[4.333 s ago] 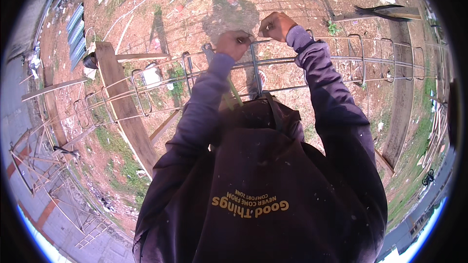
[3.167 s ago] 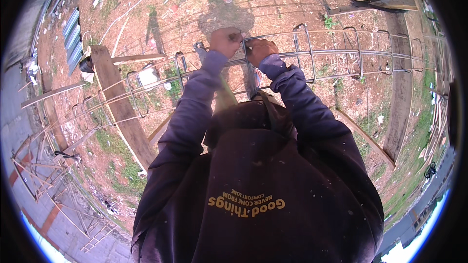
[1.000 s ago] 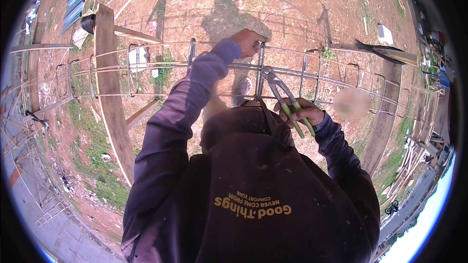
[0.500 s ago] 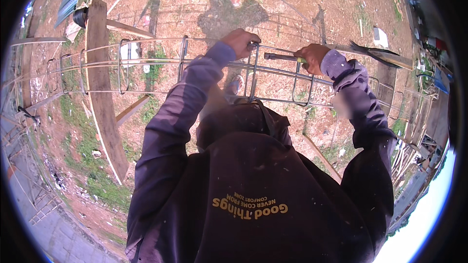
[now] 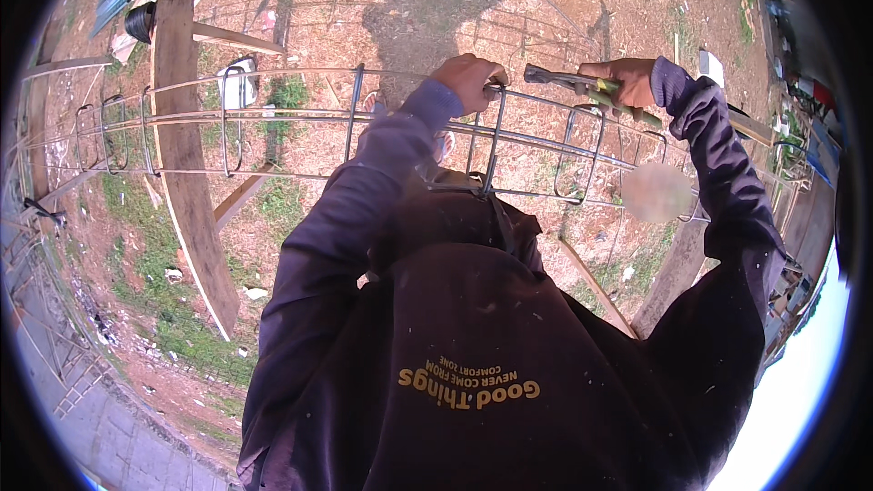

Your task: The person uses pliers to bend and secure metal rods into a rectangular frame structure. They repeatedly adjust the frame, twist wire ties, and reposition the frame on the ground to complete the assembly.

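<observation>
A long cage of thin steel bars (image 5: pixel 423 121) with rectangular stirrups runs across in front of me. My left hand (image 5: pixel 469 84) is closed at the top corner of one stirrup (image 5: pixel 494 141), where it meets the far long bar. To its right, my right hand (image 5: pixel 627 82) grips pincers (image 5: pixel 544 75) with green handles. The handles look spread, and the dark head points left toward my left hand, a short way off the stirrup. Another stirrup (image 5: pixel 596 159) hangs on the cage below the pincers. What lies under my left fingers is hidden.
A wooden plank (image 5: pixel 182 145) crosses under the cage at left, with a roll of dark wire (image 5: pixel 140 23) at its top. A slanting timber (image 5: pixel 596 286) and a wider board (image 5: pixel 673 277) stand at lower right. Scraps litter the grassy dirt ground (image 5: pixel 318 0).
My right hand has moved up and right, away from the bars, and the pincers' handles have spread. My left hand stays at the stirrup corner, which has shifted slightly right in view.
</observation>
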Tool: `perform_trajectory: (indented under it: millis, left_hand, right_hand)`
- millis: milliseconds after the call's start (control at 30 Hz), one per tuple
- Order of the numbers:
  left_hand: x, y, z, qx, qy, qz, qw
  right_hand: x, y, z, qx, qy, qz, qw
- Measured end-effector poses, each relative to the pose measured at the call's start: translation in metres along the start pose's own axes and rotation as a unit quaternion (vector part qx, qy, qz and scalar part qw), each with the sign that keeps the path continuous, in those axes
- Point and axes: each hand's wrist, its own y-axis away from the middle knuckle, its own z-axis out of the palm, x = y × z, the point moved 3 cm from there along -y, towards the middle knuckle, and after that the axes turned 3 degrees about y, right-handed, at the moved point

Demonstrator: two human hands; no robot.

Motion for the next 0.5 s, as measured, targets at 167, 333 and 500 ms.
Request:
perform_trajectory:
  millis: [167, 333, 500]
  left_hand:
    - [0.003, 0.002, -0.001, 0.013, -0.02, 0.01, 1.0]
    - [0.004, 0.004, -0.004, 0.014, -0.004, -0.04, 0.999]
    - [0.007, 0.003, -0.004, 0.002, -0.014, -0.055, 0.998]
  right_hand:
    - [-0.039, -0.013, -0.031, -0.05, 0.134, 0.013, 0.99]
    - [-0.079, -0.022, -0.041, -0.084, 0.177, 0.047, 0.98]
    - [-0.094, -0.022, -0.046, -0.107, 0.213, 0.058, 0.969]
